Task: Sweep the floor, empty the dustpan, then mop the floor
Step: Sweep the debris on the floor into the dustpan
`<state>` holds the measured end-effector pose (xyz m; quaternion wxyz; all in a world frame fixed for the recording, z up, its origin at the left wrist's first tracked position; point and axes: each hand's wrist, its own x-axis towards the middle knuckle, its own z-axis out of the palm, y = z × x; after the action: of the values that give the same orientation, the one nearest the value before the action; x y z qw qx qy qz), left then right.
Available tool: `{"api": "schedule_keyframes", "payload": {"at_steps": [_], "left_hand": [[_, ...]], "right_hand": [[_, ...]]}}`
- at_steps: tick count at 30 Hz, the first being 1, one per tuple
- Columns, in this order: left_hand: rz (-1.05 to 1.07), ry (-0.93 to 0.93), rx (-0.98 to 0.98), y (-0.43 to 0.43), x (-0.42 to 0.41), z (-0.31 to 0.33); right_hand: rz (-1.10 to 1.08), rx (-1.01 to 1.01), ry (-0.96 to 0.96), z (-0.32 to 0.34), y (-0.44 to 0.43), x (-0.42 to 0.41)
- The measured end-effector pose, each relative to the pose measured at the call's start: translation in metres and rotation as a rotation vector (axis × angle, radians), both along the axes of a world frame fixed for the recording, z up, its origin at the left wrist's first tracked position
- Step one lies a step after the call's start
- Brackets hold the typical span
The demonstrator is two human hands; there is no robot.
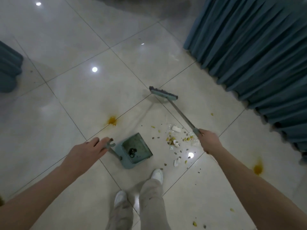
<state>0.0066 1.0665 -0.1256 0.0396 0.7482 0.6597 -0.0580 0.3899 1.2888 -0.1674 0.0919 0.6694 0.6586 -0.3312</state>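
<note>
Your right hand point(210, 140) grips the broom point(163, 94); your left hand point(86, 151), fingers loosely curled, steadies the dustpan point(136, 151); sweep debris point(174, 140) toward it, low.

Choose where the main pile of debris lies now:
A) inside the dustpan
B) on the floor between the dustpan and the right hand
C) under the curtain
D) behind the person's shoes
B: the debris pile lies on the tiles, right of the dustpan and left of the right hand gripping the broom.
</note>
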Motion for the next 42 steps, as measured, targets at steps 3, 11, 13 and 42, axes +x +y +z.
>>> {"api": "schedule_keyframes", "payload": {"at_steps": [3, 11, 13, 42], "left_hand": [[0.119, -0.089, -0.014, 0.000, -0.007, -0.016], [0.144, -0.101, 0.060, 0.008, -0.005, -0.019], [0.144, -0.089, 0.060, 0.006, -0.005, -0.014], [0.012, -0.047, -0.021, -0.184, -0.047, -0.005]], "right_hand": [[0.007, -0.003, -0.047, -0.039, 0.054, -0.019], [0.083, -0.118, -0.168, -0.095, 0.041, -0.028], [0.082, -0.125, -0.144, -0.092, 0.006, -0.013], [0.156, -0.018, -0.187, 0.036, -0.279, 0.044]]}}
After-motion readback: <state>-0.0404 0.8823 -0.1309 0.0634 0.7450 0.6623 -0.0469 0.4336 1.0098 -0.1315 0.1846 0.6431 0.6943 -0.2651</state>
